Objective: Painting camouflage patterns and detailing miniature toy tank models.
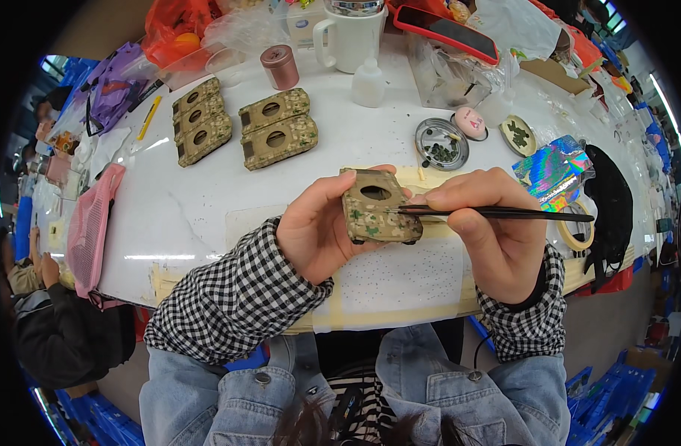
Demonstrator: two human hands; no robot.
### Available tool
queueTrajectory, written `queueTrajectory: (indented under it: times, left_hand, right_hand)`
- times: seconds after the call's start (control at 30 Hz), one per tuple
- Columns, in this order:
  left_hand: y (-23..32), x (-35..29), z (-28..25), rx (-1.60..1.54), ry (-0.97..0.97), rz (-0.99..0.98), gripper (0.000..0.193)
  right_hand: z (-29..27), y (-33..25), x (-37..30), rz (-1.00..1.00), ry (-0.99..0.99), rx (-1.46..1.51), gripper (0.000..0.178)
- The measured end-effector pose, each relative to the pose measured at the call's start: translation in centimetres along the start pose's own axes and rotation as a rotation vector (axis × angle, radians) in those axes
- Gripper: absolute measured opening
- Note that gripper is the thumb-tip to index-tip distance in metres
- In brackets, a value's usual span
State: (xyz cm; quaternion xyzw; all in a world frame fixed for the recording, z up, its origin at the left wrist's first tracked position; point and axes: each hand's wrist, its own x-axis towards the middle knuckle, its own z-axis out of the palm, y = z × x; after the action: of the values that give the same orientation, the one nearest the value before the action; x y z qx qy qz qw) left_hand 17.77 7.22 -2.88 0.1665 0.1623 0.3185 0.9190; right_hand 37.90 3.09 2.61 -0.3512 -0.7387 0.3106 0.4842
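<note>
one camouflage model hull (pixel 376 215) is gripped in our left hand (pixel 322 223), above the worktop (pixel 199 208) near its front edge. our right hand (pixel 500 238) has its grip closed around black tweezers (pixel 522 213), tips at the hull; five similar hulls (pixel 279 154) stand toward the far left corner.

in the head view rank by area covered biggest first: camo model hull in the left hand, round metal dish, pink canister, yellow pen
1. Camo model hull
2. Round metal dish
3. Pink canister
4. Yellow pen
These are apparent sizes only.
</note>
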Motion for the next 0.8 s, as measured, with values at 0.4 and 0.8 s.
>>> queueTrajectory:
  times: [0.4,0.8]
  left_hand:
    - [-0.01,-0.03,-0.09,-0.004,0.001,-0.002,0.046]
    - [-0.07,-0.02,0.07,0.000,0.017,0.002,0.046]
  right_hand:
    - [0.08,0.15,-0.02,0.006,0.000,0.009,0.012]
    - [0.16,0.29,-0.09,0.015,0.000,0.040,0.011]
